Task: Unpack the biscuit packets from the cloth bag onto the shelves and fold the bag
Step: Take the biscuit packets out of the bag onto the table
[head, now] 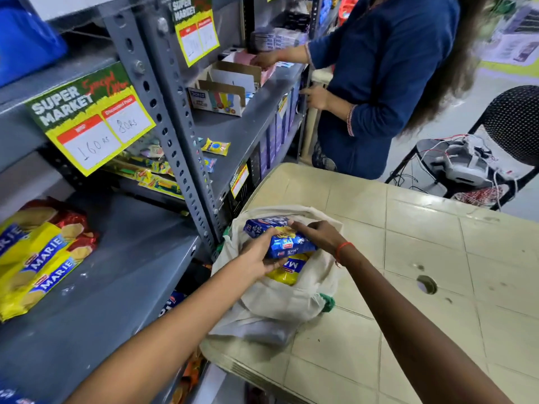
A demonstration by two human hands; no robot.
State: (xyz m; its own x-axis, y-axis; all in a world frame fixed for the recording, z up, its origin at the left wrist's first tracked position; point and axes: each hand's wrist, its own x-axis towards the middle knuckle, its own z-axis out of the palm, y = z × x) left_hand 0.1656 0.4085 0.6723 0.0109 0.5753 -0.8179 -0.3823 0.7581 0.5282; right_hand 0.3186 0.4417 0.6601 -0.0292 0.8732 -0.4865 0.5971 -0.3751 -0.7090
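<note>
At the cream plastic tabletop's left edge, the left hand and right hand grip blue plastic biscuit packets over the open cream cloth bag, which holds a yellow biscuit packet.

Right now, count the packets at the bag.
3: two blue packets gripped between left hand and right hand over the bag, one yellow packet inside; more may be hidden.
</note>
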